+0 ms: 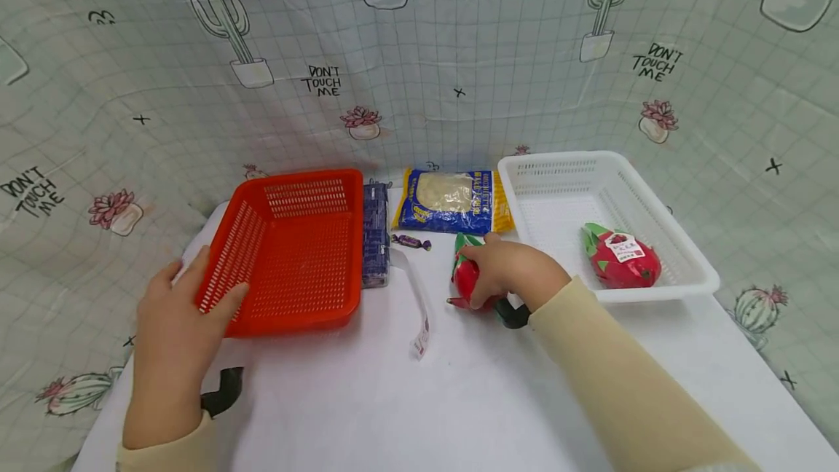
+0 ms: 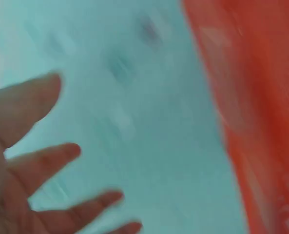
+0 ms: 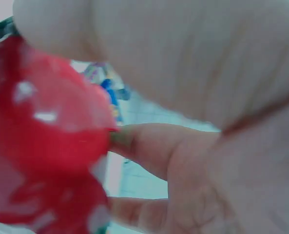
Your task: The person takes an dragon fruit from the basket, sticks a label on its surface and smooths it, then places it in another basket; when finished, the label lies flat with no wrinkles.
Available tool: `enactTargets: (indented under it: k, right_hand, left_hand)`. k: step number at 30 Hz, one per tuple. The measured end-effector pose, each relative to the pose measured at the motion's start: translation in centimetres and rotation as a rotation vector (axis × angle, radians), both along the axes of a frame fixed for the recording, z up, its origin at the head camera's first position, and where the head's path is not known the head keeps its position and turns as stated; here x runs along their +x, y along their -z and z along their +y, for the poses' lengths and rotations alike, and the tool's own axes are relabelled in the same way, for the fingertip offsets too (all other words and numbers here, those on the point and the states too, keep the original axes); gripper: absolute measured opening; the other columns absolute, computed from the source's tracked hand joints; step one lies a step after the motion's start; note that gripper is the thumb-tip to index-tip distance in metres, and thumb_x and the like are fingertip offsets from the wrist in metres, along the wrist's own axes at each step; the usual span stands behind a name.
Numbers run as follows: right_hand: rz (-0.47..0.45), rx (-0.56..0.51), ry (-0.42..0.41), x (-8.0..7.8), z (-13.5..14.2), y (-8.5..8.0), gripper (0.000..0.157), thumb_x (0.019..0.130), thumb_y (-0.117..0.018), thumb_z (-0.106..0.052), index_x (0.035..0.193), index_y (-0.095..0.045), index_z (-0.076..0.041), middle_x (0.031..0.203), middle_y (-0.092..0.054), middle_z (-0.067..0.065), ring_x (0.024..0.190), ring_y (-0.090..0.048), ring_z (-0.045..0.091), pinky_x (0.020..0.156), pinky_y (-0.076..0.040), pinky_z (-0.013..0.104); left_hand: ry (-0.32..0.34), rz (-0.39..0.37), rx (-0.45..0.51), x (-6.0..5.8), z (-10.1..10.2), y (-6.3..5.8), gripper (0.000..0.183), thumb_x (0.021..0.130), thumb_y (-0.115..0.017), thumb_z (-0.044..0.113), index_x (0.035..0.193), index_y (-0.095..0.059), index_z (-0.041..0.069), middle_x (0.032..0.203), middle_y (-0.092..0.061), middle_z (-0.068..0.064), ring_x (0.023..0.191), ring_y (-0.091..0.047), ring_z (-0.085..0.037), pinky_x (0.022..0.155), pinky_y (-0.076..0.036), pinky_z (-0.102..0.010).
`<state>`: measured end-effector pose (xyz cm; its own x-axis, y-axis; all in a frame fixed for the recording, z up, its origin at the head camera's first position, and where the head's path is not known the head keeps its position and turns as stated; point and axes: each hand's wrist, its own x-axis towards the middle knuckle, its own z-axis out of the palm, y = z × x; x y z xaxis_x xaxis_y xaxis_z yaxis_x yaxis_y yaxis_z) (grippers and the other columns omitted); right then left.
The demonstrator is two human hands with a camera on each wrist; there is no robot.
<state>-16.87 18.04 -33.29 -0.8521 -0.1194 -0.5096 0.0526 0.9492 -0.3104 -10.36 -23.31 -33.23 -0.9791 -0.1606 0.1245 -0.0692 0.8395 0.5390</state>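
My right hand (image 1: 511,268) grips a red dragon fruit (image 1: 467,277) with green leaf tips, over the middle of the table. The right wrist view shows the same dragon fruit (image 3: 51,141) up close, with the thumb and fingers round it. My left hand (image 1: 180,319) is at the left side of a red plastic basket (image 1: 295,261), its thumb overlapping the near left rim in the head view. Spread fingers (image 2: 44,165) show in the left wrist view, apart from the basket wall. A second dragon fruit (image 1: 625,261) with a white label lies in the white basket (image 1: 675,239).
Behind the right hand lies a blue and yellow food packet (image 1: 452,201). A purple wrapped candy (image 1: 411,242) and a curled clear strip (image 1: 419,308) lie left of that hand. A dark blue patterned pack (image 1: 376,235) stands against the red basket's right side. Printed cloth hangs behind the table.
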Motion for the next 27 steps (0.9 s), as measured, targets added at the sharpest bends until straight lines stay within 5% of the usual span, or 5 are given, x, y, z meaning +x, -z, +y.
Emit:
enactTargets:
  k: [3,9,15,20,27]
  right_hand:
    - [0.089,0.006,0.02,0.9,0.3,-0.5,0.089,0.085,-0.087,-0.033,0.163,-0.045,-0.025,0.161,-0.035,0.026,0.126,-0.058,0.041,0.085,-0.066,0.049]
    - [0.351,-0.065,0.08,3.1,0.2,-2.1,0.075,0.096,-0.074,-0.042,0.163,-0.045,-0.025,0.164,-0.036,0.026,0.134,-0.059,0.047,0.094,-0.062,0.062]
    - [0.387,-0.234,-0.089,4.7,-1.3,-2.0,0.061,0.098,-0.074,-0.039,0.155,-0.057,-0.026,0.15,-0.057,0.014,0.126,-0.065,0.033,0.099,-0.062,0.052]
    - [0.447,-0.319,-0.111,4.2,-0.6,-1.4,0.05,0.101,-0.071,-0.037,0.149,-0.064,-0.026,0.146,-0.065,0.006,0.13,-0.064,0.027,0.109,-0.055,0.052]
    - [0.51,-0.326,0.026,3.0,3.0,-2.5,0.047,0.102,-0.069,-0.036,0.147,-0.065,-0.024,0.135,-0.072,0.008,0.113,-0.069,0.029,0.092,-0.062,0.049]
  left_hand:
    - [0.184,0.169,-0.053,1.6,5.9,-1.5,0.062,0.102,-0.071,0.043,0.158,-0.055,0.023,0.154,-0.06,-0.018,0.138,-0.056,-0.043,0.105,-0.053,-0.069]
    - [0.467,-0.096,-0.129,0.8,16.5,-0.5,0.037,0.1,-0.073,0.045,0.132,-0.077,0.027,0.089,-0.078,0.003,0.079,-0.067,-0.017,0.069,-0.059,-0.034]
    - [0.447,-0.17,-0.422,-2.6,20.8,3.5,0.041,0.099,-0.076,0.035,0.13,-0.075,0.008,0.111,-0.081,-0.012,0.094,-0.078,-0.031,0.088,-0.065,-0.049]
    - [0.49,-0.13,-0.501,-5.1,22.1,6.0,0.02,0.098,-0.075,0.018,0.11,-0.078,0.002,0.097,-0.08,-0.014,0.086,-0.076,-0.03,0.085,-0.065,-0.045]
    - [0.42,0.007,-0.105,-6.7,23.2,4.3,0.018,0.101,-0.07,0.01,0.116,-0.081,0.011,0.111,-0.078,-0.008,0.091,-0.072,-0.024,0.081,-0.065,-0.038]
